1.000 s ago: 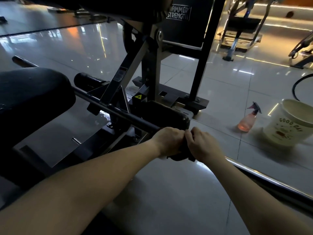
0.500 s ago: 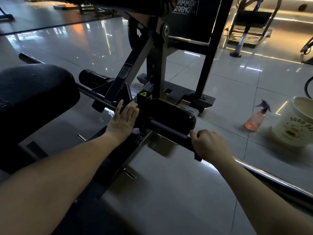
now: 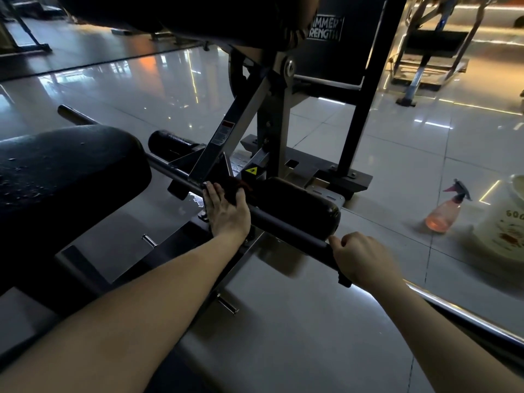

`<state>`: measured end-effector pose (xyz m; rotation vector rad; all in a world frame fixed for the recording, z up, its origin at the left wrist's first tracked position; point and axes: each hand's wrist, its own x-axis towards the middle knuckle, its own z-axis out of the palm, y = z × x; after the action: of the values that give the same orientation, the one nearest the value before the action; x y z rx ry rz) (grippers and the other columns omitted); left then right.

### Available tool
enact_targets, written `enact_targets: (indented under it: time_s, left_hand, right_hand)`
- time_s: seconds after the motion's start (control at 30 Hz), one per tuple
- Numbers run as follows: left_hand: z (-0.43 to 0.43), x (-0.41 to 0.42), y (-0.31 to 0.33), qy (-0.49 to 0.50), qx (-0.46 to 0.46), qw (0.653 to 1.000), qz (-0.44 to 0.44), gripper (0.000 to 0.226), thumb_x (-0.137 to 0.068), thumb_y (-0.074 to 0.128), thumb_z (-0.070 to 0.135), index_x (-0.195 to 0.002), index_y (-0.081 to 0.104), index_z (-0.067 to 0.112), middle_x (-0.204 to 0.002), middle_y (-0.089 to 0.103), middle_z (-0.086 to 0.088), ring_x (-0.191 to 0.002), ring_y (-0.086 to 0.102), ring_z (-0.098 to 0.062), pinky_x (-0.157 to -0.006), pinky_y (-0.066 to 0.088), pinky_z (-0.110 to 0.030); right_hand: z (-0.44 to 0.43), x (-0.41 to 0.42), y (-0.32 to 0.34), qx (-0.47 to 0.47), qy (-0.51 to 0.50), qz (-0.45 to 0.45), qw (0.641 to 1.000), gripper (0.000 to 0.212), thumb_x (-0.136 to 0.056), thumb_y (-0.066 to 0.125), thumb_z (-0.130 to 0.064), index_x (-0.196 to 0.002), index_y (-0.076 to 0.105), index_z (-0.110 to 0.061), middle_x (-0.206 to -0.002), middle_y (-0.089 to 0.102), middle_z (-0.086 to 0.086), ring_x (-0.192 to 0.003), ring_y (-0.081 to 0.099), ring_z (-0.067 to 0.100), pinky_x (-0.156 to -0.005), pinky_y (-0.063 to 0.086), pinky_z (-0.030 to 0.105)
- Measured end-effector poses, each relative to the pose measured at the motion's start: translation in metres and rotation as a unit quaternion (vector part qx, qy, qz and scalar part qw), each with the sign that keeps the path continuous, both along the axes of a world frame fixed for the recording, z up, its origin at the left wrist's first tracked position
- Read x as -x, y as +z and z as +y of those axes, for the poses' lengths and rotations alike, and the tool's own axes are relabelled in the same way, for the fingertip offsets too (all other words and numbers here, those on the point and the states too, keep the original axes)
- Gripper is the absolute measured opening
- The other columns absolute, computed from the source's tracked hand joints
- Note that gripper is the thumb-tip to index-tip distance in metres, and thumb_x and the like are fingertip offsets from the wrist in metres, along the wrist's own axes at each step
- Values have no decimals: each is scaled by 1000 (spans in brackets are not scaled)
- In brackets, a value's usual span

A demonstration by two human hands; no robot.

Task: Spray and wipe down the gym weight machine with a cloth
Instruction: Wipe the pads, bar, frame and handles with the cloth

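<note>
Down at the foot of the Hammer Strength machine (image 3: 364, 89), my left hand (image 3: 226, 212) lies on the low crossbar (image 3: 292, 231), just where the slanted strut (image 3: 235, 131) meets it. Its fingers are straight and close together with the thumb held apart. A dark cloth (image 3: 236, 188) is bunched between thumb and forefinger and pressed to the metal. My right hand (image 3: 365, 259) is at the near end of that bar, fingers curled round it, just past the black roller pad (image 3: 300, 205). I read this as the wiping step, the right hand steadying the bar while the left rubs the joint. Droplets show on the seat pad (image 3: 65, 171) and a wet patch glints under the bar, so spraying here seems done. The pink spray bottle (image 3: 445, 215) stands on the tiled floor (image 3: 397, 171) well off to the right, beside a white bucket (image 3: 507, 222), out of both hands. Next I would draw the cloth along the bar toward the roller pad, keeping the pressure even and the cloth clear of the slanted strut; the seat pad looks not yet wiped
</note>
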<state>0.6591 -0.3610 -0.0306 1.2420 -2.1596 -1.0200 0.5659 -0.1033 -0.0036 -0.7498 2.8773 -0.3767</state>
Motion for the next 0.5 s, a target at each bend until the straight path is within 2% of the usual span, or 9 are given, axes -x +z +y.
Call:
enact_targets:
  time_s: [0.07,0.1,0.2,0.27,0.33,0.37,0.5]
  left_hand:
    - [0,6,8,79,-81,994,2,88,-103,21,65,-161,-8,6,-170,-14,-12,-157,-6,-24,-128,2,-40]
    - [-4,9,5,124,-141,982,13,90,-102,21,67,-162,-4,5,-170,-8,-15,-157,1,-27,-128,6,-39]
    - [-16,17,-5,163,-247,954,56,95,-99,13,73,-151,38,-2,-158,33,-22,-146,31,-34,-121,23,-42]
    - [-24,21,-5,169,-270,944,85,95,-98,9,74,-134,56,0,-131,57,-15,-126,52,-35,-110,38,-42]
    - [-29,24,3,193,-320,917,138,88,-99,13,72,-130,58,3,-121,61,-13,-108,59,-33,-100,46,-40]
    - [-30,26,6,193,-335,910,150,89,-100,14,72,-133,56,2,-123,62,-15,-106,59,-34,-99,47,-40]
    - [-15,28,22,173,-320,924,120,87,-102,12,67,-141,51,-1,-135,58,-19,-124,56,-39,-109,43,-45]
  right_hand:
    - [0,0,1,-2,0,1,1000,50,-100,34,-49,-76,61,-14,-68,67,5,-67,60,22,-59,44,32]
    - [0,0,1,-2,-2,0,1000,50,-100,34,-49,-75,61,-15,-67,67,5,-67,60,22,-60,44,32]
    - [-1,1,-1,-4,-10,-2,1000,50,-98,34,-51,-77,61,-15,-68,68,4,-67,61,22,-62,47,32]
    - [-2,2,-2,-2,-14,-3,1000,51,-97,33,-52,-76,61,-15,-68,68,5,-68,60,22,-64,48,33]
    - [-1,3,-4,0,-10,6,1000,52,-96,31,-54,-76,60,-15,-68,68,4,-69,60,23,-67,50,35]
    - [-1,3,-5,2,-9,11,1000,52,-96,31,-53,-75,60,-15,-68,67,4,-68,59,23,-65,49,35]
    - [-1,2,-6,12,-16,17,1000,48,-96,34,-50,-74,59,-15,-68,62,5,-66,58,24,-58,39,32]
